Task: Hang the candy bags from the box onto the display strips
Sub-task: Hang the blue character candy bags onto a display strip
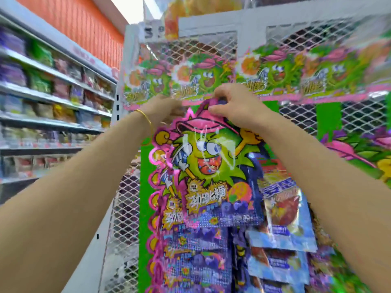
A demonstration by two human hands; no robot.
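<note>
Bag: I am holding the candy bag (209,157) up against the mesh rack (211,47)
Right grip: my right hand (237,106) is pinching its pink top edge
Left grip: my left hand (165,108) is hovering beside; blurred, cannot tell
Handling: seeming light, crinkly, slippery; I am favouring the header

Place: shop aisle | Left: long grey shelves (53,89) of blurred packets, running far | Upper left: orange ribbed wall (69,24) | Ahead: white wire mesh rack (211,45) | Top: bright ceiling light (127,5)
</note>
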